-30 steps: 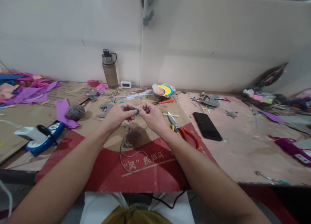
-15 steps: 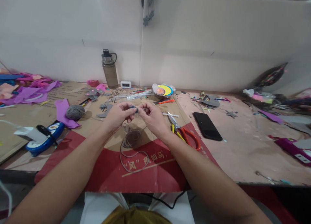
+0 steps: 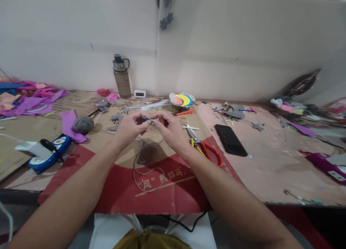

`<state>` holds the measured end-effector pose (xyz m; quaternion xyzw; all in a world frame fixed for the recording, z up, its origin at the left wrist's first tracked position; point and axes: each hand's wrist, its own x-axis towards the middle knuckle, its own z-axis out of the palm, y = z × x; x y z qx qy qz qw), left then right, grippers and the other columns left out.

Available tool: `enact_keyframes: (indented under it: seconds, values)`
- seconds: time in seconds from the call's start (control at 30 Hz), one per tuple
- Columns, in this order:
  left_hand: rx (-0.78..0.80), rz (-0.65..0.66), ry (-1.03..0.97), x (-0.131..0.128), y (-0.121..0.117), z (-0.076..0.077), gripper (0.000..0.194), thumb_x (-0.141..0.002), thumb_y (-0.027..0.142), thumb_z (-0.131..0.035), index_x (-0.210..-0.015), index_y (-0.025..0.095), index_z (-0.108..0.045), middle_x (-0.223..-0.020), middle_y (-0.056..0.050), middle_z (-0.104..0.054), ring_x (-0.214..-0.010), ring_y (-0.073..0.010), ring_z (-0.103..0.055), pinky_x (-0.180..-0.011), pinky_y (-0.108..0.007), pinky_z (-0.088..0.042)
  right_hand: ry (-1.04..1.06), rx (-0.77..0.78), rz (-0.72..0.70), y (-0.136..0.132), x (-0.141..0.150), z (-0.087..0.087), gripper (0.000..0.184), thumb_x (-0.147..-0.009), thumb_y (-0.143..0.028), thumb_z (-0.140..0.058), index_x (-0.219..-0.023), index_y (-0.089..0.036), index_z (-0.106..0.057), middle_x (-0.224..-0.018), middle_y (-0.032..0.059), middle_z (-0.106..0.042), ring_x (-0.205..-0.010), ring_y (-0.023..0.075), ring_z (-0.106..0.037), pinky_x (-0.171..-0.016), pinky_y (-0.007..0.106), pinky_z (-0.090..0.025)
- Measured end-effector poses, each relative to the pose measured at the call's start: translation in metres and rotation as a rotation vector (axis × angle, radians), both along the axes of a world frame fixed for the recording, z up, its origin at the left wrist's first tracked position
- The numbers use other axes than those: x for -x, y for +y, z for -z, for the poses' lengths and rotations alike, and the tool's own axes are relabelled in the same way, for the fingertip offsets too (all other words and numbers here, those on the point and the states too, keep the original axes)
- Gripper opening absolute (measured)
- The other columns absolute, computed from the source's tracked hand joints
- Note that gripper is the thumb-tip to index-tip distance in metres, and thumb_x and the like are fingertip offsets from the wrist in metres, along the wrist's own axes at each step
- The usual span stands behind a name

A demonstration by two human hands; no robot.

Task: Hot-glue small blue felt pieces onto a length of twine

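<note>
My left hand (image 3: pixel 133 126) is closed, its thumb and fingers pinching a small blue-grey piece (image 3: pixel 146 119) too small to name. Fingertip to fingertip with it, my right hand (image 3: pixel 168 128) pinches at the same spot, where grey yarn (image 3: pixel 161 140) trails down from the fingers. Most of the small piece is hidden by the fingers. Below both hands, loose loops of the grey yarn (image 3: pixel 147 151) lie on the brown and red cardboard (image 3: pixel 119 191). Scissors with red handles (image 3: pixel 212 151) rest beside my right wrist, over something yellow-handled (image 3: pixel 192 142).
A black phone (image 3: pixel 231 140) lies to the right. A bottle (image 3: pixel 122 79), a small white clock (image 3: pixel 140 93) and a bowl (image 3: pixel 181 102) stand at the back. On the left are a yarn ball (image 3: pixel 83 124), purple felt scraps (image 3: pixel 51 101) and a blue power strip (image 3: pixel 61 145).
Both hands stay together over the cardboard. My right fingers have shifted slightly around the small piece, and its blue side shows a little more.
</note>
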<state>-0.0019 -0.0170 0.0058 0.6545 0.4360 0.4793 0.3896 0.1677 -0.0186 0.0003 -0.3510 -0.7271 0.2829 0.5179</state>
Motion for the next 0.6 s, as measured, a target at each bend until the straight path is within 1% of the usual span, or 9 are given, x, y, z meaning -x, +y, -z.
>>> enact_keyframes:
  seconds: [0.1,0.23,0.33,0.4,0.47,0.53,0.6]
  values:
    - [0.063,0.008,-0.081,-0.0016,0.0005,0.0002,0.018,-0.075,0.032,-0.071,-0.079,0.017,-0.061,-0.057,0.004,-0.055,-0.046,-0.0081,-0.050,-0.046,-0.022,-0.039,-0.021,-0.060,0.022,-0.0010,-0.0007,-0.0016,0.010,-0.086,-0.020,-0.056,-0.090,-0.021,-0.065,-0.086,0.0008,-0.063,-0.072,0.0126,-0.051,-0.066,0.027,-0.039]
    - [0.178,0.020,-0.233,-0.0033,0.0014,0.0005,0.020,-0.072,0.030,-0.073,-0.074,0.016,-0.059,-0.053,0.004,-0.054,-0.042,-0.0065,-0.048,-0.040,-0.019,-0.034,-0.073,-0.176,0.070,-0.0021,-0.0014,-0.0021,0.007,-0.087,-0.020,-0.057,-0.087,-0.021,-0.064,-0.085,0.0018,-0.062,-0.075,0.0141,-0.052,-0.070,0.029,-0.041]
    - [0.221,0.035,-0.308,-0.0042,0.0014,0.0003,0.020,-0.071,0.028,-0.074,-0.073,0.017,-0.057,-0.051,0.004,-0.055,-0.040,-0.0062,-0.047,-0.039,-0.018,-0.032,-0.086,-0.163,0.107,-0.0010,-0.0011,0.0009,0.008,-0.086,-0.022,-0.058,-0.093,-0.021,-0.061,-0.082,0.0015,-0.059,-0.075,0.0144,-0.051,-0.071,0.029,-0.041]
    - [0.218,0.029,-0.323,-0.0049,0.0011,-0.0002,0.021,-0.070,0.028,-0.074,-0.073,0.017,-0.057,-0.051,0.003,-0.056,-0.040,-0.0069,-0.047,-0.039,-0.018,-0.033,-0.068,-0.130,0.108,0.0003,-0.0007,0.0036,0.014,-0.086,-0.023,-0.059,-0.099,-0.020,-0.058,-0.084,0.0020,-0.058,-0.074,0.0142,-0.052,-0.071,0.029,-0.042]
    - [0.200,0.016,-0.311,-0.0057,0.0005,-0.0007,0.021,-0.070,0.029,-0.075,-0.074,0.017,-0.057,-0.051,0.002,-0.057,-0.041,-0.0084,-0.050,-0.040,-0.019,-0.035,-0.056,-0.111,0.100,0.0012,-0.0003,0.0052,0.016,-0.086,-0.023,-0.059,-0.102,-0.019,-0.057,-0.088,0.0031,-0.059,-0.075,0.0140,-0.053,-0.071,0.029,-0.043]
    - [0.184,0.005,-0.274,-0.0064,-0.0001,-0.0011,0.021,-0.070,0.030,-0.074,-0.075,0.017,-0.059,-0.054,0.002,-0.059,-0.044,-0.0094,-0.052,-0.041,-0.019,-0.036,-0.061,-0.107,0.111,0.0008,-0.0002,0.0051,0.013,-0.087,-0.024,-0.058,-0.098,-0.019,-0.058,-0.089,0.0033,-0.060,-0.075,0.0137,-0.053,-0.071,0.029,-0.043]
    - [0.165,-0.020,-0.224,-0.0065,-0.0007,-0.0014,0.020,-0.070,0.031,-0.074,-0.077,0.018,-0.061,-0.056,0.003,-0.057,-0.045,-0.0080,-0.049,-0.041,-0.019,-0.033,-0.077,-0.115,0.133,-0.0006,-0.0004,0.0033,0.007,-0.088,-0.024,-0.057,-0.092,-0.019,-0.060,-0.086,0.0027,-0.059,-0.075,0.0135,-0.052,-0.070,0.028,-0.042]
